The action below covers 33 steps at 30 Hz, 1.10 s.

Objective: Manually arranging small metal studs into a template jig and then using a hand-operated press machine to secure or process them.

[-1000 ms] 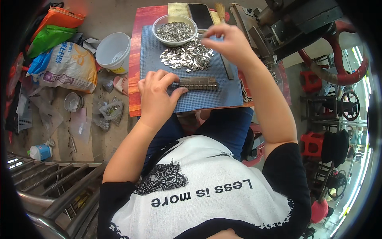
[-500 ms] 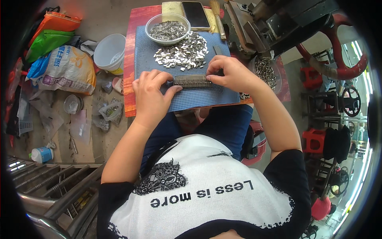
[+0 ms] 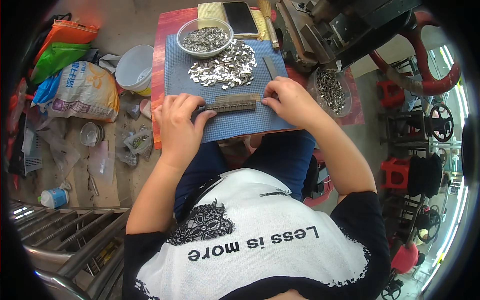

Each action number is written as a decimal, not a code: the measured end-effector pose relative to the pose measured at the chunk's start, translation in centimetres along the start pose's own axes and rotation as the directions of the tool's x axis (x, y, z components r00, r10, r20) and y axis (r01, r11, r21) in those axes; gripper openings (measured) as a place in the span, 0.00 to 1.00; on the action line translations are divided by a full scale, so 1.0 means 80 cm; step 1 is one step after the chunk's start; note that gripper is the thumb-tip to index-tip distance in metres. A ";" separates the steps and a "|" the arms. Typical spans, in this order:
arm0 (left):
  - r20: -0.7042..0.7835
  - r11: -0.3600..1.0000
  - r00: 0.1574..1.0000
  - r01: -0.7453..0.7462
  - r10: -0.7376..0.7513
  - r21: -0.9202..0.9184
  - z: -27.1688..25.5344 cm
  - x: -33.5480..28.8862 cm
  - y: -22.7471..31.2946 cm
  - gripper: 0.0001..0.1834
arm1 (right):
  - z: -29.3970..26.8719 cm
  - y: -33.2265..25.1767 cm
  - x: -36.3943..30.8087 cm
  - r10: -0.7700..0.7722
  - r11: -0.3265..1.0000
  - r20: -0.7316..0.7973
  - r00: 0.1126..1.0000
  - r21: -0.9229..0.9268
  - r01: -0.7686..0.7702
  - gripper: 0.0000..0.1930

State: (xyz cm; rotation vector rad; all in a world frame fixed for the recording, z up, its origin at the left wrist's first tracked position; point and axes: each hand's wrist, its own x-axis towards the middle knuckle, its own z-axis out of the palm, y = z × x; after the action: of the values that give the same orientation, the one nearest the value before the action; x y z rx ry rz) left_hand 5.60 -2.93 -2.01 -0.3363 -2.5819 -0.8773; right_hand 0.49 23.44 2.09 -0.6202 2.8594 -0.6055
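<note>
My left hand [image 3: 179, 116] grips the left end of a dark, narrow metal bar [image 3: 233, 106] with a row of notches along it. Thumb and fingers close round that end. A flat, brownish strip [image 3: 240, 97] lies along the bar's far side. Just past the bar's right end, my right hand [image 3: 291, 102] is closed in a pinch, apart from the bar; whatever its fingertips hold, if anything, is hidden. Beyond the bar, a pile of small shiny metal pieces [image 3: 227, 67] spreads over the blue textured mat [image 3: 175, 75]. A clear round bowl [image 3: 206, 54] of thin metal pins stands behind the pile.
A flat metal piece [image 3: 270, 67], a brush [image 3: 270, 27] and a phone [image 3: 240, 19] lie toward the back. At right are a machine [image 3: 320, 35] with a red handwheel [image 3: 425, 85] and a tub of metal pieces [image 3: 331, 92]. A white bucket [image 3: 134, 67] stands left of the table.
My left hand has tilted the bar, its right end now slightly higher in view. The right hand has come away from the bar's right end, leaving a small gap.
</note>
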 end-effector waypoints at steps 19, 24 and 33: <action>-0.026 0.998 0.997 0.068 -0.068 0.001 -0.022 -0.018 -0.017 0.11 | 0.015 -0.031 0.039 -0.028 0.974 0.049 0.998 -0.224 0.039 0.12; -0.041 0.998 0.997 0.062 -0.063 -0.027 -0.017 -0.020 -0.019 0.10 | 0.000 -0.033 0.078 -0.315 0.908 -0.185 0.931 -0.344 0.239 0.11; -0.033 1.000 0.999 0.006 -0.006 0.005 -0.009 -0.006 -0.007 0.11 | 0.006 -0.046 0.188 -0.091 0.993 -0.335 0.938 -0.105 0.059 0.12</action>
State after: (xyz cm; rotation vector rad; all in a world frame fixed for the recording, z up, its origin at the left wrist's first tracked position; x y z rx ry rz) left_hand 6.06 -3.89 -2.03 -0.3096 -2.5558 -0.8707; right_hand -11.63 13.80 2.27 -0.7037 3.2145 -0.6504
